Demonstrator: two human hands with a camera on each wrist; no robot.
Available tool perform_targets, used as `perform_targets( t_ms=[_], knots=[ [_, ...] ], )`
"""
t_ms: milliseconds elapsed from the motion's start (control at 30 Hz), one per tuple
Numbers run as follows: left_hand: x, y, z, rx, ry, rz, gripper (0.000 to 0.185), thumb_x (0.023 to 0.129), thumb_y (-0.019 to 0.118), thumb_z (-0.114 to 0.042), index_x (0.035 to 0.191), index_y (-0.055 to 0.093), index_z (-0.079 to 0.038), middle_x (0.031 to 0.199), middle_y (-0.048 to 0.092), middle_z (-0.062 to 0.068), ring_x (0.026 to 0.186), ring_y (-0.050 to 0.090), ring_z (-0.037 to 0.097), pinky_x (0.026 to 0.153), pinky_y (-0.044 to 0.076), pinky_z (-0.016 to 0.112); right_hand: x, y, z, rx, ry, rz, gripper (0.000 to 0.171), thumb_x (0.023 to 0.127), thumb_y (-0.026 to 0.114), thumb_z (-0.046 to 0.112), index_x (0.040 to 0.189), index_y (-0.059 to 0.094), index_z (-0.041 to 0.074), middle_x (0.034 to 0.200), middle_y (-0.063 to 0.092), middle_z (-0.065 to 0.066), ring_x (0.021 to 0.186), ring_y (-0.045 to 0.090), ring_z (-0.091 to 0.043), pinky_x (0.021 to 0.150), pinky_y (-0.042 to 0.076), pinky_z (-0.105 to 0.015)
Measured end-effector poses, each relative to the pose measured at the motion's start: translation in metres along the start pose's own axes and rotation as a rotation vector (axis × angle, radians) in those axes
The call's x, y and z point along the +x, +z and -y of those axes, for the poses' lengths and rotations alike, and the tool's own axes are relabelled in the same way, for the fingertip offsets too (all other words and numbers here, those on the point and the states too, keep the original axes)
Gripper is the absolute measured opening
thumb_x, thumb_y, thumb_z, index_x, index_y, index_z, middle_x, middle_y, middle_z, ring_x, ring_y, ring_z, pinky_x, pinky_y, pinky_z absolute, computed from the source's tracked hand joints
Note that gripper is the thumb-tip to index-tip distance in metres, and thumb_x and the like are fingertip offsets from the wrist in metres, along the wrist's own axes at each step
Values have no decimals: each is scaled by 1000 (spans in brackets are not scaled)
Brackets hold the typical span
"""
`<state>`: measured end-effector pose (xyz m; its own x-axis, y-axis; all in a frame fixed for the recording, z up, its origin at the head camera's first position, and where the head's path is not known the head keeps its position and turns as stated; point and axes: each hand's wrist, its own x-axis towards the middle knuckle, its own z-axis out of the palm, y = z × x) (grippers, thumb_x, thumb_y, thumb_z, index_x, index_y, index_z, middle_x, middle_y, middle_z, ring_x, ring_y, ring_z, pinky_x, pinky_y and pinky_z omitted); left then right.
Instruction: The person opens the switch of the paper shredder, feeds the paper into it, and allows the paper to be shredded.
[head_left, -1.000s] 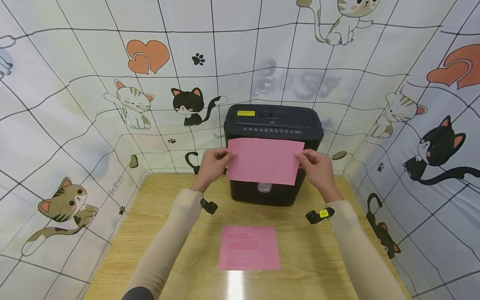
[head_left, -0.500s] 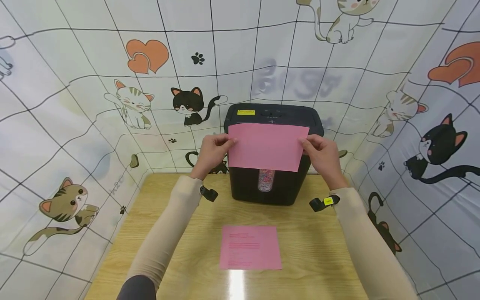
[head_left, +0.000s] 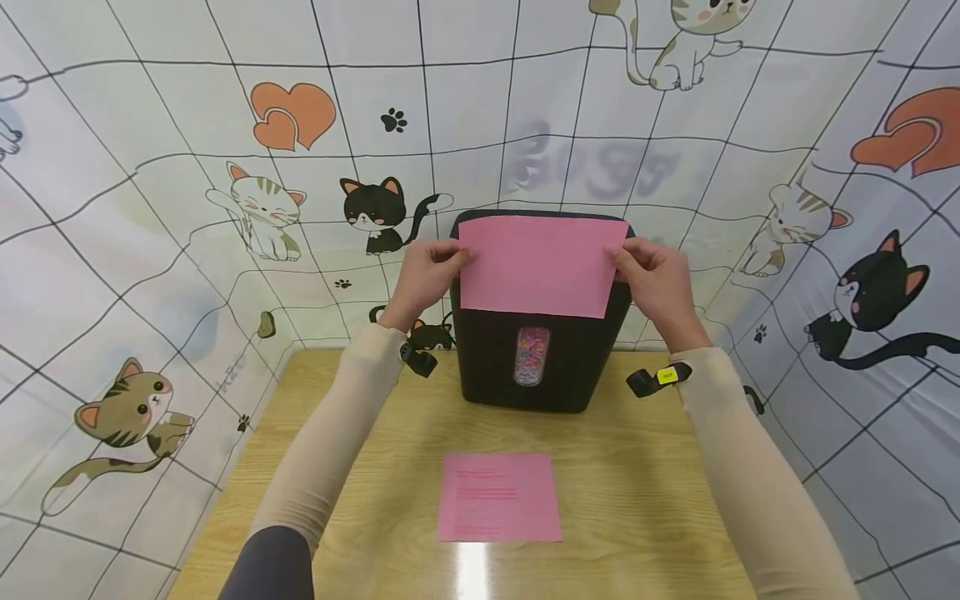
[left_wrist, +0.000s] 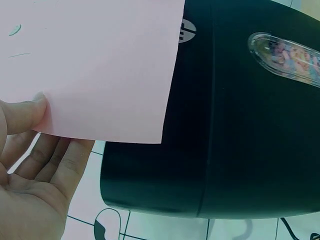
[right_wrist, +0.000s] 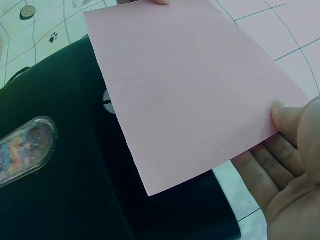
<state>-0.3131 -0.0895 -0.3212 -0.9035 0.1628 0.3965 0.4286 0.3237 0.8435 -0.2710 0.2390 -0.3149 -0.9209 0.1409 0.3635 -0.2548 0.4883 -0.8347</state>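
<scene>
A sheet of pink paper [head_left: 542, 265] is held up between both hands, in front of a black paper shredder [head_left: 491, 358] and covering most of its top. My left hand [head_left: 424, 279] pinches the sheet's left edge between thumb and fingers; the left wrist view shows that thumb [left_wrist: 22, 115] lying on the paper's face. At the right edge, my right hand [head_left: 660, 283] pinches the sheet the same way, its thumb [right_wrist: 290, 120] on the near face. The sheet hides the shredder's slot and controls. Coloured shreds show through the shredder's clear window [head_left: 532, 357].
A second pink sheet [head_left: 500, 497] with printed lines lies on the wooden table [head_left: 600, 500], nearer to me. Behind and at both sides of the shredder hangs a white gridded curtain [head_left: 480, 100] printed with cats and hearts.
Both hands have raised the pink paper from the shredder's front up over its top, so the window is now fully uncovered. The printed sheet on the table stays put.
</scene>
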Motion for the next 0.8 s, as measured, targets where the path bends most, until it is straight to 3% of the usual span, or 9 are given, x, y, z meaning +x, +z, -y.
perform_targets(
  t_ms=[133, 267, 533, 800],
  knots=[
    [8, -2, -4, 3, 10, 2, 20, 99, 71, -27, 108, 82, -12, 97, 77, 7, 82, 63, 17, 73, 51, 28, 5, -5, 6, -10, -13, -2, 48, 95, 67, 53, 120, 75, 13, 97, 76, 7, 80, 70, 2, 73, 50, -21],
    [15, -4, -10, 0, -9, 5, 22, 98, 71, -28, 111, 81, -12, 103, 79, 9, 82, 69, 17, 77, 54, 28, 11, -9, 12, 5, -15, -6, 47, 95, 68, 52, 121, 75, 14, 94, 76, 11, 82, 70, -1, 74, 48, -20],
    [27, -7, -23, 0, 10, 6, 26, 99, 70, -26, 117, 79, -11, 112, 77, 11, 89, 71, 18, 79, 55, 29, 24, -18, 25, 44, -10, -3, 44, 95, 70, 47, 123, 75, 13, 96, 76, 11, 86, 72, 1, 84, 55, -19],
    [42, -7, -29, 1, 1, -7, 25, 99, 70, -29, 114, 80, -12, 103, 76, 7, 85, 65, 18, 70, 48, 27, 36, -24, 32, 39, 28, 2, 42, 96, 69, 44, 125, 74, 14, 101, 76, 9, 86, 72, 3, 105, 53, -37]
  ],
)
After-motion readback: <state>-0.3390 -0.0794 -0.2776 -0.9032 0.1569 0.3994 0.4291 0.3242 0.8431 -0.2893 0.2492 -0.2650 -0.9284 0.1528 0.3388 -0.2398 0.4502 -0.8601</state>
